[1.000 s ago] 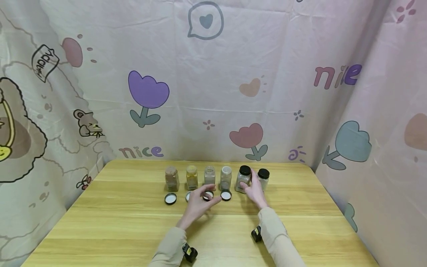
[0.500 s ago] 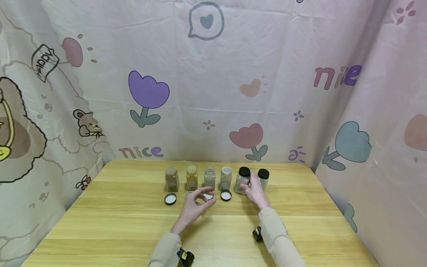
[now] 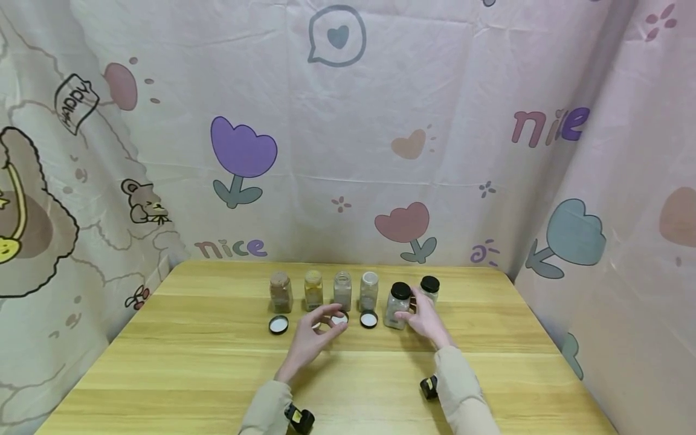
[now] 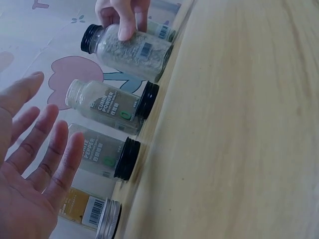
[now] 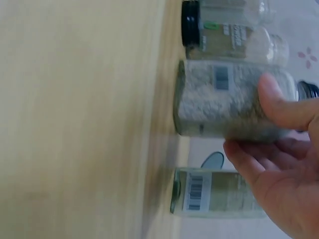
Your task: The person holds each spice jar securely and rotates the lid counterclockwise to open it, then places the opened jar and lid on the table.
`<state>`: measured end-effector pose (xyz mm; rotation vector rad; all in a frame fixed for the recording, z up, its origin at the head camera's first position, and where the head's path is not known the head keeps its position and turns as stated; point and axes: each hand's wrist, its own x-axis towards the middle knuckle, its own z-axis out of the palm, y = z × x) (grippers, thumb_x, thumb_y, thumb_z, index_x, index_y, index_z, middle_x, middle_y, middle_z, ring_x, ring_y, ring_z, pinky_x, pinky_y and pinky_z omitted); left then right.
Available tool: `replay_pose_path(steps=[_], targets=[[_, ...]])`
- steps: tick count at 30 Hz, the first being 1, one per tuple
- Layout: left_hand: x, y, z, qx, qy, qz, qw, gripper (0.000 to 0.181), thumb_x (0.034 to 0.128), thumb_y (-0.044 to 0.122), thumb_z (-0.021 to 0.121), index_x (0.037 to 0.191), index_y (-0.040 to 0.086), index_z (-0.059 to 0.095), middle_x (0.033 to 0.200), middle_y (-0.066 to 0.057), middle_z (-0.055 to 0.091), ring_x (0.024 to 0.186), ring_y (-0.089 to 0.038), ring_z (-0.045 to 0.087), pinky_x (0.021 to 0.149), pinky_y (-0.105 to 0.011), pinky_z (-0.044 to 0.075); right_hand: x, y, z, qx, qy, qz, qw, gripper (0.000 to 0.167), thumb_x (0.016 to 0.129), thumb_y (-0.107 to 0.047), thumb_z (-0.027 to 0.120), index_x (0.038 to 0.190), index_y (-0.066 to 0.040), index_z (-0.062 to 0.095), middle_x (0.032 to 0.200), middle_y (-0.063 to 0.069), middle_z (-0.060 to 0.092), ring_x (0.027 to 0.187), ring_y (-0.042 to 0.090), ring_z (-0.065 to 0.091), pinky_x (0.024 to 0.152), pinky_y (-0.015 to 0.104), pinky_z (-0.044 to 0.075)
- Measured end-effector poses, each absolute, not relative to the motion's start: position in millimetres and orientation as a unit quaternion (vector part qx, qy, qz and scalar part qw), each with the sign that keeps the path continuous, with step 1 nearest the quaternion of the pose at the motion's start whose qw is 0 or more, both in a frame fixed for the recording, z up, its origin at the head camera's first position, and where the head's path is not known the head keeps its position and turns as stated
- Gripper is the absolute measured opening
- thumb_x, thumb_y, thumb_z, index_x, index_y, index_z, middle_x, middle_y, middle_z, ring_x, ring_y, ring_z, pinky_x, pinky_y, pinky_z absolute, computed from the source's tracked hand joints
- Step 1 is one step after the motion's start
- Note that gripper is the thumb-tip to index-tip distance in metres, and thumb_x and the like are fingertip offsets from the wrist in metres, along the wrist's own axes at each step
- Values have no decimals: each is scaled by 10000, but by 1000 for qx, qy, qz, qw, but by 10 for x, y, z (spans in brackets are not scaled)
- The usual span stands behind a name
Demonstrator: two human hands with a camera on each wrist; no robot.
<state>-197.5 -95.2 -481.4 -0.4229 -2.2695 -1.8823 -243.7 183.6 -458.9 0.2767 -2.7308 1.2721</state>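
My right hand (image 3: 429,321) grips a clear jar with a black lid (image 3: 396,312), thumb on one side and fingers on the other. Pale flaky contents fill this jar, as the right wrist view shows. My left hand (image 3: 307,339) holds nothing; in the left wrist view its fingers are spread and relaxed. It hovers by the loose black lids, partly hiding some of them. Nearest it stand uncapped jars, among them a cumin powder jar (image 4: 103,103) and a white pepper jar (image 4: 99,148). One white-lined lid (image 3: 368,319) lies before the cumin powder jar.
Another black-lidded jar (image 3: 430,286) stands right of the gripped one, partly behind my right hand. Uncapped jars of brown powder (image 3: 281,294) and yellow powder (image 3: 313,293) stand at the row's left. A loose lid (image 3: 278,325) lies before the brown one. A printed curtain (image 3: 337,151) hangs behind the wooden table (image 3: 206,368).
My right hand has brought the black-lidded jar toward me, out of the row's line. My left hand has drawn back slightly to the left.
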Motion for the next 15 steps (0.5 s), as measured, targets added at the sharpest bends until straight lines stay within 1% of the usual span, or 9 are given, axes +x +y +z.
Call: replay_pose_path(steps=[3,6,10,13,15], targets=[[-1967,-958,-4818,-139,-764,-626,77,417,871,162,793,1260,75,673,1106,-143,737,836,-36,619,621,-160,559,-2398,1873,-4589,103,-893,437,43,705,807,-50,808,1395,114,455,1337,319,584,1248,483,577,1112,574,474],[-1962,-957,-4821,-141,-766,-623,75,434,871,164,793,1270,53,663,1113,-157,734,839,-33,618,622,-163,562,-2358,1902,-4591,115,-879,463,17,627,771,-36,833,1302,87,524,1233,262,649,1164,438,643,1059,539,533],[-1963,-947,-4815,-148,-764,-623,82,444,872,163,792,1273,30,657,1099,-125,738,840,-30,618,650,-176,570,-2313,1929,-4586,136,-864,486,-4,563,734,-40,864,1199,57,562,1153,212,672,1130,388,661,1047,520,547],[-1964,-935,-4806,-161,-759,-625,89,437,873,148,788,1268,18,656,1097,-139,734,851,-44,635,743,-197,603,-2295,1941,-4581,153,-856,494,-14,540,717,-52,882,1151,26,570,1127,171,665,1124,330,658,1043,492,557],[-1960,-925,-4801,-171,-752,-629,90,441,876,136,783,1274,5,647,1116,-182,723,888,-78,661,829,-229,621,-2284,1945,-4578,165,-854,493,-22,534,711,-62,891,1132,10,569,1113,147,661,1102,277,658,1025,463,573]])
